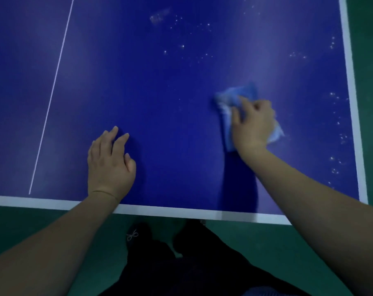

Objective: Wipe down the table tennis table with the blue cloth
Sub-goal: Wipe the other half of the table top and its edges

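one table (160, 86), one cloth (239, 97), two hands (109, 161), seemingly

- The green floor (245, 242) fills the bottom of the frame and runs up a narrow strip along the right edge.
- My dark trousers (181, 274) take up the bottom centre, spreading toward the lower right.
- One dark shoe (138, 229) sits at bottom centre, with a pale lace bow (131, 235) on it, just left of the trouser leg.
- A second dark shoe (182, 240) shows just right of the first, partly hidden by the trousers.
- A small pale scrap (178, 255) lies on the floor between the shoes; it is too blurred to tell what it is.
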A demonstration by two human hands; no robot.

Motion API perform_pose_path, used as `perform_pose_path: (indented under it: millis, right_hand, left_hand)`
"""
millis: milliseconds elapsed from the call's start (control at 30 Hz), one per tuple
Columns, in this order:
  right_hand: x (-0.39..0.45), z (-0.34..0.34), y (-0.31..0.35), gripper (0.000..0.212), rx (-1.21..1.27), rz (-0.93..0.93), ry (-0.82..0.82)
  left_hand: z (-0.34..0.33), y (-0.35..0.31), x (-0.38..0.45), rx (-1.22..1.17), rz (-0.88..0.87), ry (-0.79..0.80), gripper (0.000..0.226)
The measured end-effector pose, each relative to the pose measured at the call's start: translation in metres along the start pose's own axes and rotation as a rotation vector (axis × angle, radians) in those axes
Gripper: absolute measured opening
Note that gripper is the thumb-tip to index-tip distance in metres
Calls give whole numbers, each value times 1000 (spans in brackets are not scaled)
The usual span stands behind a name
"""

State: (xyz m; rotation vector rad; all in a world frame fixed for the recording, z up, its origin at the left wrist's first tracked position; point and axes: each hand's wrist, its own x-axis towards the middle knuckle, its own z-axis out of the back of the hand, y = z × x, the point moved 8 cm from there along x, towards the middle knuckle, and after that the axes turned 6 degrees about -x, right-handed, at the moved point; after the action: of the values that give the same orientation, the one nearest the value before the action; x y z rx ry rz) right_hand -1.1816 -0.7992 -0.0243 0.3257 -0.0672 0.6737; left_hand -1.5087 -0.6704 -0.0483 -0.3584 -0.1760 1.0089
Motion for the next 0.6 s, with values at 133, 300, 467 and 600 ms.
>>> perform_pose_path:
  millis: [133,300,467,600]
  right_hand:
    - [-24,0,4,31,-3,-177,6]
    - [-26,-34,146,29,130,664,226]
    - [66,-37,65,34,-53,10,54]
    - [11,-31,77,32,0,-56,44]
  left_hand:
    - [1,-1,1,5,15,14,51]
    - [2,-1,0,13,17,4,52]
    - [0,0,2,17,26,35,49]
    - [1,0,2,36,35,48,52]
